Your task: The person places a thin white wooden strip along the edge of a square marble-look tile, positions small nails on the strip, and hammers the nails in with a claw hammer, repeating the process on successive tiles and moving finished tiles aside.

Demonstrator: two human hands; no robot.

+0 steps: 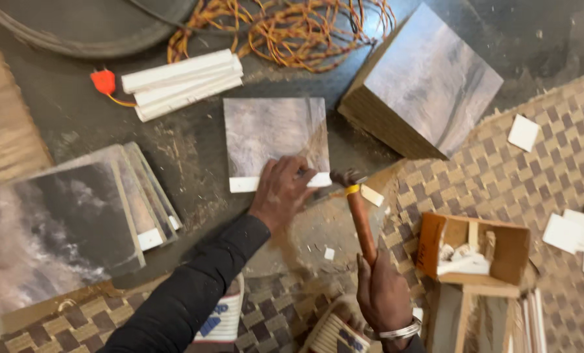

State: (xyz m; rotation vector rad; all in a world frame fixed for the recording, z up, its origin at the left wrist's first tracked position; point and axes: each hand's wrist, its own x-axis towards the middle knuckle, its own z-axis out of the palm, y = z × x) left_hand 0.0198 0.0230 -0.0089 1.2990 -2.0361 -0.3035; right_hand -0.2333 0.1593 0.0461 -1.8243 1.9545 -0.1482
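We see the left hand (282,189) pressing fingers flat on the grey panel (275,140), at its white strip (246,185). Right hand (382,294), grip closed round the hammer (359,219), head just right of that strip. Risk: a stray blow catches those fingers.

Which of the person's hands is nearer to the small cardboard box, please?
The right. The right hand, gripping the hammer, sits just left of the cardboard box. The left hand is farther left, pressing on the grey panel.
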